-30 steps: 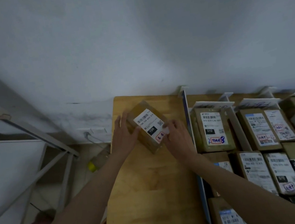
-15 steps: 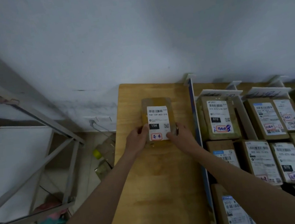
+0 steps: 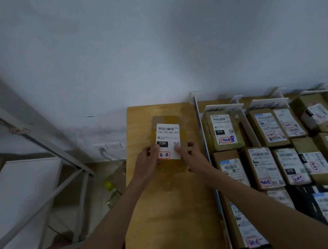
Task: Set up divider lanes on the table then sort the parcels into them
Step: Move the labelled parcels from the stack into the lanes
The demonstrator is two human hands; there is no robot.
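Wall (image 3: 169, 41) fills the view toward twelve o'clock, pale and bare. Below it your wooden table (image 3: 170, 216) runs back to the wall, with a metal rack (image 3: 44, 151) off at nine o'clock. At three o'clock a blue-edged divider (image 3: 203, 140) fences off lanes packed with labelled parcels (image 3: 265, 153). In the open left lane one brown parcel (image 3: 168, 132) lies flat, white label up, marked 15H. Your left hand (image 3: 145, 164) and right hand (image 3: 194, 158) sit apart, each gripping a near corner of that parcel, thumbs on its label.
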